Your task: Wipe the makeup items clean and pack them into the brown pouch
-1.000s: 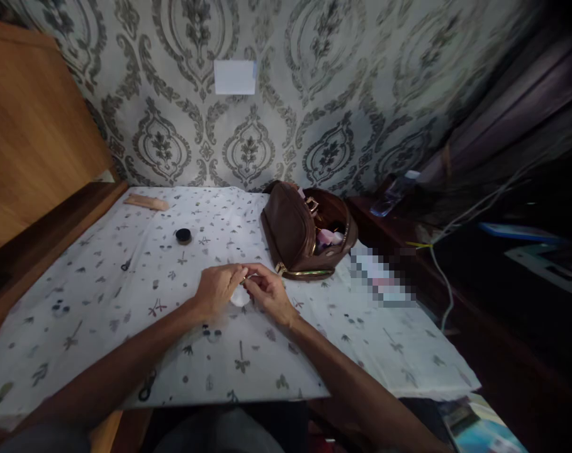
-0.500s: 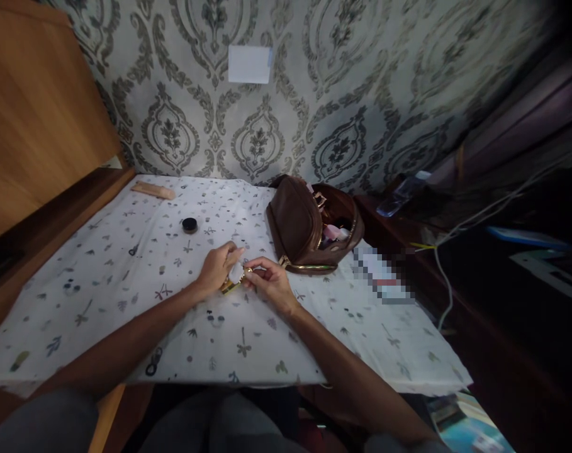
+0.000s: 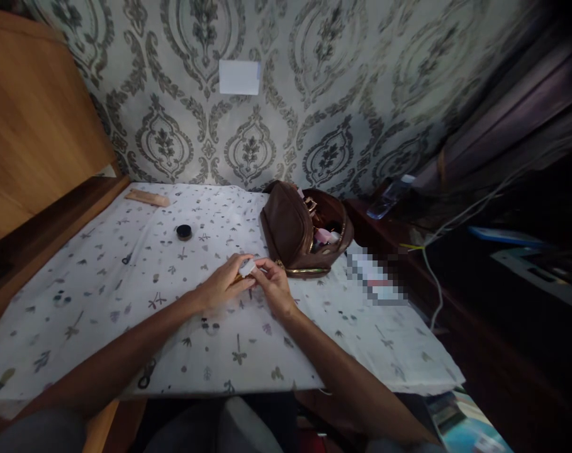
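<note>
Near the middle of the patterned cloth, both hands meet around a small gold watch with a pale face (image 3: 246, 268). My left hand (image 3: 226, 280) grips it from the left, thumb below and fingers above. My right hand (image 3: 275, 286) pinches its right side with thumb and fingertips. Part of the gold band is hidden behind the fingers. Just beyond my right hand stands a brown bag (image 3: 286, 220), unzipped, with pink and white items inside.
A round black-lidded container (image 3: 184, 232) and a flat wooden-looking piece (image 3: 147, 198) lie at the left on the cloth (image 3: 139, 251). Right of the bag is a blurred-out item (image 3: 377, 280). A clear plastic object (image 3: 390, 196) and a white cable (image 3: 439, 296) are farther right.
The watch has been turned so its pale face shows upward. My left hand has closed in around it, and the whole view has shifted slightly.
</note>
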Tool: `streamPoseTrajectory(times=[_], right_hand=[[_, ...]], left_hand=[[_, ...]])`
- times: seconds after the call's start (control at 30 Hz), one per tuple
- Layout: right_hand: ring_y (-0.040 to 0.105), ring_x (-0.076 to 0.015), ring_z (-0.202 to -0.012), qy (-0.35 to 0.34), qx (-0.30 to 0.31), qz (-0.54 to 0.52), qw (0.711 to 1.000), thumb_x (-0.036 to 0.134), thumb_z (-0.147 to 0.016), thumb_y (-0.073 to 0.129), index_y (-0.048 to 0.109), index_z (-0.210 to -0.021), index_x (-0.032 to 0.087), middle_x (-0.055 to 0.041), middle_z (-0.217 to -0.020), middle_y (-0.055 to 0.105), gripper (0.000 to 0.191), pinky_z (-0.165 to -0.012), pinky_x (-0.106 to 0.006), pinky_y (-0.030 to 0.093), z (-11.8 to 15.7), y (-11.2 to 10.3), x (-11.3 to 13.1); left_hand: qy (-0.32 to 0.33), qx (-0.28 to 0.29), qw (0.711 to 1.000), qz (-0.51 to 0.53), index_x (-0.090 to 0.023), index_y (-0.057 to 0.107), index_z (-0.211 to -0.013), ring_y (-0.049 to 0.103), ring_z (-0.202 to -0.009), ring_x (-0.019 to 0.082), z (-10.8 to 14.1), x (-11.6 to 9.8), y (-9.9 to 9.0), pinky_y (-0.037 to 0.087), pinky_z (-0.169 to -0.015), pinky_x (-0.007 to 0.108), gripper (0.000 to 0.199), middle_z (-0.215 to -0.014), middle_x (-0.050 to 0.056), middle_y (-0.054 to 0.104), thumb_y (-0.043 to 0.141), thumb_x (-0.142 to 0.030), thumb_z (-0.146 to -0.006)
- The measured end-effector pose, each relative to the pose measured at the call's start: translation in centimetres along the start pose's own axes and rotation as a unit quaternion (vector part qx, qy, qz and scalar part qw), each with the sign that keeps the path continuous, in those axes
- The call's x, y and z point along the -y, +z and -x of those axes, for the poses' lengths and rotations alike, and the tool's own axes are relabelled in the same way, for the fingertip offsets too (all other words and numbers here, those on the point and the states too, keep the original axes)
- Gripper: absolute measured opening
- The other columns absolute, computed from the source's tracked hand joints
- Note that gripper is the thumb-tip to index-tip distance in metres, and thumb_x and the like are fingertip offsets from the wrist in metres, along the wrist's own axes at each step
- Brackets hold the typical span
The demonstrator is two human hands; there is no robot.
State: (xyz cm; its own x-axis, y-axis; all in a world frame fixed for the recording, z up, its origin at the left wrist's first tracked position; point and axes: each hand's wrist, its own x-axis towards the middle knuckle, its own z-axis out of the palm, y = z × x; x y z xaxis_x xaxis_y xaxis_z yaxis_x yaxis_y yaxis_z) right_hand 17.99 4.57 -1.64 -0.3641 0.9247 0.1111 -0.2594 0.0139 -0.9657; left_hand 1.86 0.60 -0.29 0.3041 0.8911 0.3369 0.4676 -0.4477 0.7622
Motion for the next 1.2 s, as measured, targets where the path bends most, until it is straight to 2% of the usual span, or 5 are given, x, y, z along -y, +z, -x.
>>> streamPoseTrajectory(times=[0.3, 0.43, 0.8, 0.97, 1.2], right_hand=[[0.054, -0.0109, -0.051, -0.012, -0.011, -0.009, 1.0, 0.05, -0.07, 0.08, 0.063, -0.081, 0.022, 0.0041, -0.067, 0.06, 0.035, -0.049, -0.024, 0.041, -0.3, -0.2, 0.1], [0.057, -0.0112, -0.054, 0.007, 0.046, 0.012, 0.999, 0.047, -0.072, 0.08, 0.068, -0.09, 0.022, 0.004, -0.068, 0.062, 0.033, -0.052, -0.024, 0.044, 0.2, 0.1, 0.2], [0.059, -0.0102, -0.051, 0.074, 0.099, 0.049, 0.991, 0.052, -0.069, 0.081, 0.066, -0.081, 0.019, 0.003, -0.065, 0.066, 0.038, -0.048, -0.022, 0.043, 1.0, 1.4, -0.4], [0.062, -0.0128, -0.048, 0.147, 0.102, -0.021, 0.984, 0.058, -0.068, 0.079, 0.065, -0.085, 0.018, 0.0, -0.064, 0.071, 0.046, -0.044, -0.022, 0.043, 0.8, 1.4, -0.4], [0.061, -0.0107, -0.05, 0.183, 0.035, -0.121, 0.975, 0.052, -0.059, 0.087, 0.066, -0.076, 0.016, -0.0019, -0.063, 0.071, 0.045, -0.046, -0.02, 0.041, 0.1, 0.4, 0.3]], left_hand=[[-0.018, 0.003, 0.999, 0.035, -0.019, 0.064, -0.1, 0.061, -0.083, 0.018, -0.7, -0.2, -1.8, 0.045, -0.074, 0.027, 0.027, -0.091, 0.002, 0.066, 0.054, -0.043, -0.093], [-0.061, -0.08, 0.995, 0.001, -0.019, 0.04, -0.06, 0.041, -0.058, 0.011, -1.0, 0.3, -2.4, 0.032, -0.057, 0.024, 0.045, -0.059, -0.005, 0.04, 0.049, -0.049, -0.092], [-0.139, -0.27, 0.953, -0.002, -0.023, 0.027, -0.056, 0.03, -0.055, 0.012, -1.3, 1.0, -2.8, 0.029, -0.054, 0.026, 0.048, -0.054, -0.005, 0.025, 0.048, -0.052, -0.087], [-0.055, -0.282, 0.956, -0.059, -0.022, 0.035, -0.061, 0.041, -0.063, 0.014, -1.2, 0.8, -2.9, 0.038, -0.063, 0.028, 0.04, -0.063, -0.003, 0.039, 0.047, -0.042, -0.094], [0.163, -0.117, 0.954, -0.224, -0.02, 0.066, -0.099, 0.056, -0.113, 0.023, -0.4, 0.9, -1.1, 0.04, -0.095, 0.041, 0.02, -0.108, 0.009, 0.068, 0.048, -0.027, -0.1]])
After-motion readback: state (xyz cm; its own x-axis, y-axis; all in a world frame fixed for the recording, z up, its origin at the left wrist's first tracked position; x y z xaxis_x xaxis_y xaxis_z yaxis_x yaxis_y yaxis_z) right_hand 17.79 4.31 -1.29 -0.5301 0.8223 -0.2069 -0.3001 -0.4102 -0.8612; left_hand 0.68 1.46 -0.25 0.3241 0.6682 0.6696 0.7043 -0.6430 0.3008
